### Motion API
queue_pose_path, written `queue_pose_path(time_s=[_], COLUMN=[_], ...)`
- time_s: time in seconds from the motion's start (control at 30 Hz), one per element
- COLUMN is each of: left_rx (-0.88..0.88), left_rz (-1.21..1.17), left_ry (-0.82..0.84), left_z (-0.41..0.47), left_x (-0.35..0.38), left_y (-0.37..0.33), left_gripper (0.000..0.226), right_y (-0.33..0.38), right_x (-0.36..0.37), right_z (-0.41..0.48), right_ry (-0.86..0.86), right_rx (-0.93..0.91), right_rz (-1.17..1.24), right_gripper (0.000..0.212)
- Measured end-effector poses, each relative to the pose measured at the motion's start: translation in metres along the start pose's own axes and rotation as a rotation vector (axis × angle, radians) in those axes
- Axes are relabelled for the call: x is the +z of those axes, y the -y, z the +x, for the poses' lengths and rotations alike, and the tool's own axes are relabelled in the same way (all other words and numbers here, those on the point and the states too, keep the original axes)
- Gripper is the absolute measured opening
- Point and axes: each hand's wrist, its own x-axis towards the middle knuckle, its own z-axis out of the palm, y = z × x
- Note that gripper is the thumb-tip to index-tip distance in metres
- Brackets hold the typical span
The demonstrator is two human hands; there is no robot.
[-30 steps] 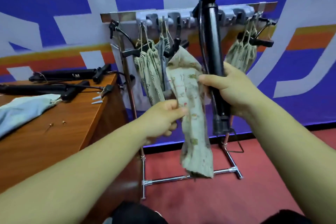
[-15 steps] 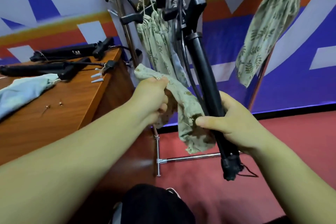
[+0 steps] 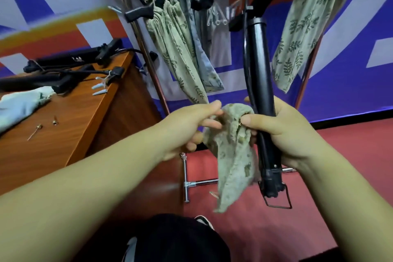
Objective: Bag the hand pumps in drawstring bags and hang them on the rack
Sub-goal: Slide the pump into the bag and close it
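One pump (image 3: pixel 257 59) in right hand (image 3: pixel 285 134), bag (image 3: pixel 231 159) touching

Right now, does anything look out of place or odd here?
Two small metal fittings lie loose on the table, and white plastic nozzles sit close to its edge, where they could roll off. The held pump and bag look fine.

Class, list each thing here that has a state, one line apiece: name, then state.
held pump: handle up, unbagged
held bag: limp, dangling beside pump
left hand: pinches held bag
right hand: grips held pump, thumb pressing bag
hung bags: cinched, on rack
table pumps: lying flat, unbagged
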Motion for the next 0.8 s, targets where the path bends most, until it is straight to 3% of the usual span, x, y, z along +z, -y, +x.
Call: queue_pose_path(time_s=[0.2,0.33,0.47,0.63,0.8], left_rx=[0.214,0.231,0.308,0.188,0.347], left_rz=[0.197,0.211,0.252,0.15,0.326], left_ry=[0.225,0.145,0.097,-0.038,-0.115], left_z=[-0.004,0.001,0.001,0.004,0.013], left_x=[0.012,0.016,0.014,0.005,-0.002], left_y=[0.009,0.018,0.016,0.007,0.006], left_gripper=[0.038,0.048,0.011,0.02,0.016], right_y=[-0.001,-0.002,-0.004,-0.002,-0.001], right_x=[-0.006,-0.006,-0.01,-0.023,-0.031], right_z=[0.003,0.007,0.009,0.01,0.01], right_ry=[-0.001,0.029,0.035,0.03,0.017], right_rx=[0.032,0.043,0.059,0.041,0.018], right_rz=[0.059,0.105,0.06,-0.124,-0.345], right_gripper=[0.032,0.033,0.026,0.042,0.026])
